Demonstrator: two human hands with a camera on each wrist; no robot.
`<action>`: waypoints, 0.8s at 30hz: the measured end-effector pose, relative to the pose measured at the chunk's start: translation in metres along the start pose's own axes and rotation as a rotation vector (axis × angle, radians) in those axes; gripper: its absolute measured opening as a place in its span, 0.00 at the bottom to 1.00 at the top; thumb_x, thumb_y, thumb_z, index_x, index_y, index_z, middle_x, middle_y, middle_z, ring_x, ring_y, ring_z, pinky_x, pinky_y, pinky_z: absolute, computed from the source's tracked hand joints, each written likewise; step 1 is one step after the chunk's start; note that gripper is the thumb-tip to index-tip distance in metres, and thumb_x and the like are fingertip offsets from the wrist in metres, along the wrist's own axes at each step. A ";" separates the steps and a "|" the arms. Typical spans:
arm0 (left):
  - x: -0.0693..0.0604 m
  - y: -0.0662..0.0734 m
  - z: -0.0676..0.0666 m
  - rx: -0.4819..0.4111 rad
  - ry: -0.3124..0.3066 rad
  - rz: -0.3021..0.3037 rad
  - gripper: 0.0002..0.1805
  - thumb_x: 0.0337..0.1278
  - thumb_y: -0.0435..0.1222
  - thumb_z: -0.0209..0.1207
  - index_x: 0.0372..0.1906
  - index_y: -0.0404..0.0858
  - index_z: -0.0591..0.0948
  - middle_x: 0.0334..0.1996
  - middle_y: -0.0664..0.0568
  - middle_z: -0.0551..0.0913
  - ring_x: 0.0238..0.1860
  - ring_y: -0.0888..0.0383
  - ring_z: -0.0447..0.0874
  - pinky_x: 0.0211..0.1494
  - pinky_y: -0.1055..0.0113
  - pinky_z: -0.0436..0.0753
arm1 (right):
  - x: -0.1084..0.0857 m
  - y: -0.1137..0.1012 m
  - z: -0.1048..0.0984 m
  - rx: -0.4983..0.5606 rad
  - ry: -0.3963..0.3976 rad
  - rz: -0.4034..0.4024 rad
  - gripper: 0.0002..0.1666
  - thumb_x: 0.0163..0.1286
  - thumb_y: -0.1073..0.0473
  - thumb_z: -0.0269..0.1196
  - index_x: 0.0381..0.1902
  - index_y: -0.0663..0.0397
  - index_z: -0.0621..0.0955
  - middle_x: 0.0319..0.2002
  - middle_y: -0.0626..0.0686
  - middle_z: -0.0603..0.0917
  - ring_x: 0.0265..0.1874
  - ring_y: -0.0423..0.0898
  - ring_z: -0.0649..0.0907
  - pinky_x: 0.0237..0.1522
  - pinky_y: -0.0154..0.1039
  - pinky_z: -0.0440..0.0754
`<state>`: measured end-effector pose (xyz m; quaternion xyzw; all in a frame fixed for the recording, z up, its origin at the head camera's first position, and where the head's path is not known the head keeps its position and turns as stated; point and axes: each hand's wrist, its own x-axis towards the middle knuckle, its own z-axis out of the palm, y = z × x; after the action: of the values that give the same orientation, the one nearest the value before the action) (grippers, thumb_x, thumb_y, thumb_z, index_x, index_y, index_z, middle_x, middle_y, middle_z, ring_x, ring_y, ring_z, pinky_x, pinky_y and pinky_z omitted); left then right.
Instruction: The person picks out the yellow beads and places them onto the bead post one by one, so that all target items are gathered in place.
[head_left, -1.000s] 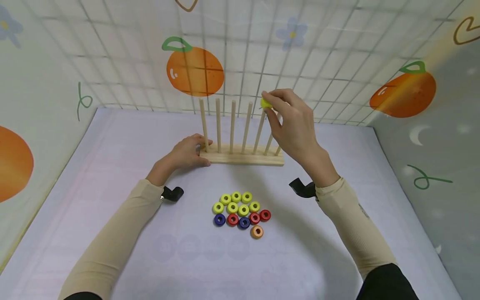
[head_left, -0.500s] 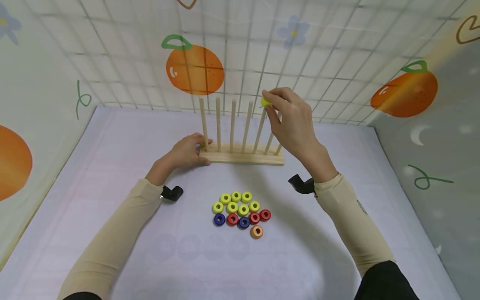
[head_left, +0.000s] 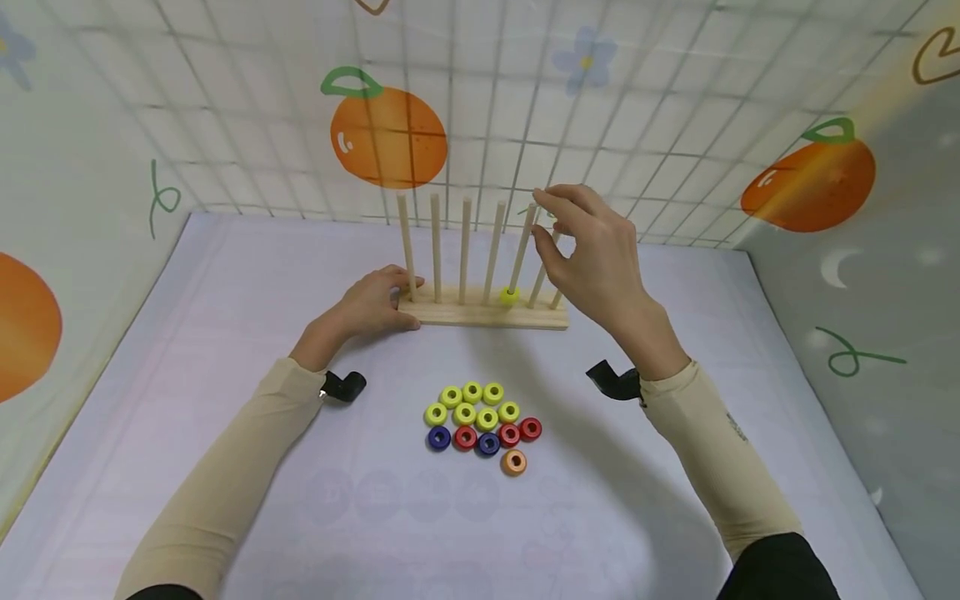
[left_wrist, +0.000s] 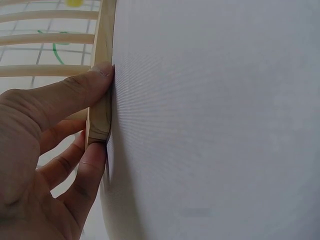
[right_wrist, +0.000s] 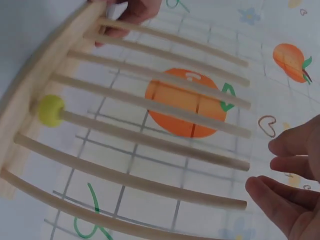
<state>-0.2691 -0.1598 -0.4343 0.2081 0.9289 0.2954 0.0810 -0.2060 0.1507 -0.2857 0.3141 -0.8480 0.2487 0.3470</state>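
Observation:
A wooden rack [head_left: 480,316] with several upright pegs stands toward the back of the table. My left hand [head_left: 369,302] grips its left end, thumb along the front edge in the left wrist view [left_wrist: 60,130]. One yellow ring [head_left: 509,296] sits low on the fifth peg from the left; the right wrist view shows this yellow ring [right_wrist: 51,111] near the base. Beside the peg tops, my right hand [head_left: 596,250] holds nothing, its thumb and fingers apart. Several yellow rings [head_left: 465,415], red rings [head_left: 530,429], two blue rings [head_left: 438,438] and an orange ring [head_left: 513,462] lie in front.
Behind the rack rises a back wall [head_left: 495,100] of grid-patterned cloth with printed oranges. Side walls flank the white table [head_left: 360,517]. Black wrist-mounted pieces stick out beside the left sleeve [head_left: 232,475] and the right sleeve [head_left: 720,458].
The yellow ring pinched in my right hand has been let go and has dropped down the fifth peg to the base. My right fingers have parted and moved slightly right. The left hand has stayed.

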 end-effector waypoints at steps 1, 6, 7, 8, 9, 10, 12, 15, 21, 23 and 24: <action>0.000 0.000 0.000 0.000 -0.004 0.003 0.39 0.47 0.42 0.76 0.68 0.42 0.77 0.63 0.46 0.74 0.57 0.46 0.73 0.59 0.47 0.71 | -0.003 -0.001 -0.001 0.010 -0.006 -0.010 0.19 0.64 0.68 0.67 0.54 0.64 0.85 0.49 0.59 0.84 0.32 0.54 0.87 0.29 0.48 0.82; -0.001 0.002 -0.002 -0.009 -0.011 0.009 0.39 0.47 0.42 0.76 0.68 0.40 0.76 0.64 0.45 0.73 0.57 0.46 0.73 0.58 0.47 0.71 | -0.026 -0.006 -0.003 0.032 -0.067 -0.056 0.17 0.63 0.68 0.69 0.51 0.65 0.85 0.47 0.60 0.84 0.33 0.52 0.84 0.30 0.45 0.81; -0.001 0.003 -0.002 -0.010 -0.011 0.007 0.39 0.47 0.42 0.76 0.68 0.40 0.76 0.64 0.45 0.73 0.58 0.46 0.73 0.59 0.47 0.71 | -0.031 -0.006 -0.003 0.036 -0.081 -0.062 0.17 0.63 0.68 0.69 0.50 0.66 0.86 0.47 0.61 0.84 0.33 0.52 0.84 0.31 0.44 0.81; -0.002 0.003 -0.002 -0.011 -0.009 0.004 0.39 0.47 0.42 0.76 0.68 0.40 0.76 0.64 0.45 0.73 0.58 0.46 0.73 0.59 0.48 0.71 | -0.035 -0.007 -0.002 0.040 -0.094 -0.061 0.17 0.62 0.68 0.70 0.49 0.66 0.86 0.47 0.60 0.84 0.34 0.52 0.84 0.31 0.44 0.81; -0.002 0.003 -0.002 -0.013 -0.010 0.001 0.39 0.47 0.42 0.76 0.68 0.40 0.76 0.64 0.45 0.73 0.59 0.45 0.72 0.59 0.47 0.71 | -0.040 -0.008 -0.001 0.047 -0.107 -0.057 0.17 0.62 0.68 0.70 0.49 0.66 0.86 0.47 0.60 0.84 0.35 0.52 0.85 0.31 0.44 0.81; -0.003 0.003 -0.002 -0.014 -0.010 0.000 0.39 0.47 0.42 0.76 0.68 0.40 0.76 0.64 0.45 0.73 0.60 0.45 0.72 0.60 0.47 0.71 | -0.043 -0.009 0.001 0.056 -0.118 -0.052 0.17 0.61 0.68 0.70 0.49 0.66 0.86 0.47 0.60 0.84 0.35 0.52 0.85 0.32 0.44 0.81; -0.003 0.004 -0.003 -0.016 -0.014 -0.002 0.39 0.47 0.41 0.76 0.68 0.39 0.76 0.64 0.45 0.73 0.62 0.43 0.71 0.62 0.46 0.69 | -0.051 -0.012 0.004 0.078 -0.142 -0.045 0.17 0.60 0.68 0.71 0.48 0.66 0.86 0.46 0.59 0.84 0.37 0.52 0.85 0.33 0.44 0.82; -0.004 0.005 -0.004 -0.022 -0.013 -0.002 0.39 0.47 0.40 0.76 0.67 0.38 0.76 0.64 0.44 0.73 0.66 0.41 0.68 0.65 0.44 0.67 | -0.061 -0.016 0.010 0.106 -0.191 -0.037 0.17 0.60 0.67 0.72 0.49 0.65 0.86 0.45 0.58 0.84 0.39 0.51 0.85 0.37 0.45 0.83; -0.002 0.004 -0.004 -0.015 -0.014 0.002 0.39 0.47 0.41 0.76 0.67 0.39 0.76 0.64 0.44 0.73 0.66 0.42 0.67 0.65 0.45 0.67 | -0.079 -0.025 0.021 0.150 -0.382 0.016 0.18 0.63 0.60 0.72 0.50 0.61 0.86 0.47 0.55 0.84 0.38 0.47 0.85 0.37 0.41 0.83; -0.003 0.002 -0.004 -0.015 -0.021 0.004 0.39 0.48 0.41 0.76 0.68 0.39 0.76 0.64 0.44 0.73 0.66 0.42 0.68 0.64 0.45 0.68 | -0.085 -0.027 0.026 0.190 -0.480 0.057 0.19 0.63 0.59 0.72 0.51 0.60 0.86 0.48 0.54 0.84 0.39 0.47 0.85 0.38 0.39 0.84; -0.004 0.002 -0.004 -0.014 -0.023 0.004 0.39 0.48 0.41 0.76 0.68 0.39 0.76 0.64 0.44 0.73 0.65 0.42 0.68 0.64 0.45 0.68 | -0.088 -0.028 0.029 0.212 -0.529 0.080 0.19 0.64 0.59 0.72 0.52 0.60 0.85 0.48 0.54 0.84 0.39 0.47 0.86 0.37 0.38 0.84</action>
<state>-0.2663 -0.1623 -0.4299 0.2126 0.9255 0.2996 0.0923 -0.1489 0.1447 -0.3636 0.3689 -0.8901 0.2588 0.0692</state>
